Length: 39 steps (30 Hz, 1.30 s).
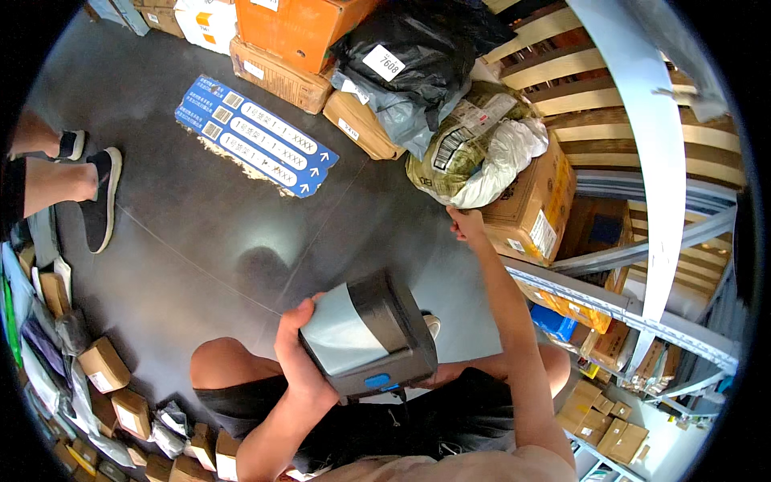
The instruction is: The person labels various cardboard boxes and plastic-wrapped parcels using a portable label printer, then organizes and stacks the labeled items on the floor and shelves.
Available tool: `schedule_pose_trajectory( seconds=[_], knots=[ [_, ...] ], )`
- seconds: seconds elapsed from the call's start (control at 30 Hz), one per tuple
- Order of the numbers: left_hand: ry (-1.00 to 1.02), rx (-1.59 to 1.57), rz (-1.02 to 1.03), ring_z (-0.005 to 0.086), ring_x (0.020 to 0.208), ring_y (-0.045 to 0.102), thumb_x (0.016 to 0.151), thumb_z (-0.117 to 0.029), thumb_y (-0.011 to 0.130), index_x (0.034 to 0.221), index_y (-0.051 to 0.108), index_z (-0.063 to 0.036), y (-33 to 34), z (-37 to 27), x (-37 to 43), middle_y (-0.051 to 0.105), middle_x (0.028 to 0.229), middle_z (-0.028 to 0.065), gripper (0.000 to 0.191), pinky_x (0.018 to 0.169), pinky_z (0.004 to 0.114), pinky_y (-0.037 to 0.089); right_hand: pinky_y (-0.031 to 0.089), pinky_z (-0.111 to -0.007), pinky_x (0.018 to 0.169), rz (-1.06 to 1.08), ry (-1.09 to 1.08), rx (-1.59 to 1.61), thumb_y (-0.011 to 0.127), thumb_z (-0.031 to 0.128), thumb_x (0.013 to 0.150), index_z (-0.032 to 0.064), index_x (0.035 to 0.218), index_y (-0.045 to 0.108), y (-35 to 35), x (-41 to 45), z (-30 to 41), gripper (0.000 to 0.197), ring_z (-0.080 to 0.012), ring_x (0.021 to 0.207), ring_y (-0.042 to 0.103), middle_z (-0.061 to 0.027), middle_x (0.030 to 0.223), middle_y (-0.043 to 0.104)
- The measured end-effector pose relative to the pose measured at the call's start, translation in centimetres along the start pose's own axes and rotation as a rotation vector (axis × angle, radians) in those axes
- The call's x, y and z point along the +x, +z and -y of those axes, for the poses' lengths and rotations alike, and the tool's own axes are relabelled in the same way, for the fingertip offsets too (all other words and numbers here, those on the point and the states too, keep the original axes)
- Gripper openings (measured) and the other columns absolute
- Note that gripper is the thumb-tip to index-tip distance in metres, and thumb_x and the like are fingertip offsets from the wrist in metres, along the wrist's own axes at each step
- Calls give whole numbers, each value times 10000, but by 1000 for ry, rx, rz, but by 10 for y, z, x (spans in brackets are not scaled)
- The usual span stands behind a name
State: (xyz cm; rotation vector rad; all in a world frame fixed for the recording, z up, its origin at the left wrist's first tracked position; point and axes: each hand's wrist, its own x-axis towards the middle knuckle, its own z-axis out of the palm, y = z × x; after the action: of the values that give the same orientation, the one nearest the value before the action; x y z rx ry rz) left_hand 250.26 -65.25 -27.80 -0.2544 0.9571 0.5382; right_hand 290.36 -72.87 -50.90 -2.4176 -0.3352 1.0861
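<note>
My left hand (301,355) is wrapped around a boxy grey and black handheld device (349,328), which looks like a portable label printer and has a blue button. It is held above my lap. My right hand (467,225) reaches forward with curled fingers. Its fingertips are at the lower edge of an olive and white plastic-wrapped parcel (461,159) that bears a printed label. Whether the fingers pinch the plastic is hard to see. Under that parcel lies a large cardboard box (530,205) with labels and yellow tape.
A black bag (403,66) with a white label lies against an orange box (295,30) and cartons. Slatted metal shelving (602,301) rises on the right. A worn blue floor sign (256,135) is ahead. Another person's shoe (103,199) and many small parcels (105,364) are left.
</note>
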Motion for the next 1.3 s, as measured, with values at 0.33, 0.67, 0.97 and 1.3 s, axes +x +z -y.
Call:
schedule_pose_trajectory(
  seconds=[0.33, 0.67, 0.97, 1.3],
  knots=[
    [115, -14, 84, 305, 1027, 589, 823, -479, 510, 1215, 552, -37, 3, -12, -13, 612, 1140, 139, 593, 903, 413, 454, 523, -464, 669, -147, -590, -834, 605, 256, 860, 13, 787, 690, 11, 17, 21, 268, -394, 734, 648, -213, 781, 665],
    [77, 134, 103, 288, 1029, 586, 825, -475, 502, 1176, 556, 3, 9, -2, -13, 601, 1142, 168, 596, 907, 398, 452, 531, -473, 737, -99, -871, -1137, 559, 99, 814, 41, 871, 665, 14, -22, 68, 133, -392, 806, 656, -198, 822, 668],
    [134, 165, 104, 283, 1018, 592, 834, -452, 518, 1180, 550, -21, 35, 5, -19, 605, 1122, 149, 553, 896, 399, 462, 464, -452, 933, -105, -1277, -863, 647, 199, 837, 80, 1243, 528, -41, -30, 137, 440, -378, 1139, 539, -188, 1235, 565],
    [336, -37, -18, 289, 992, 603, 808, -434, 558, 1170, 561, -1, 24, 50, -65, 624, 1087, 145, 564, 905, 402, 457, 88, -631, 1103, 16, -899, -1376, 840, 439, 585, 176, 1510, 153, -62, -3, 96, 1182, -425, 1414, 144, -189, 1525, 242]
  ],
)
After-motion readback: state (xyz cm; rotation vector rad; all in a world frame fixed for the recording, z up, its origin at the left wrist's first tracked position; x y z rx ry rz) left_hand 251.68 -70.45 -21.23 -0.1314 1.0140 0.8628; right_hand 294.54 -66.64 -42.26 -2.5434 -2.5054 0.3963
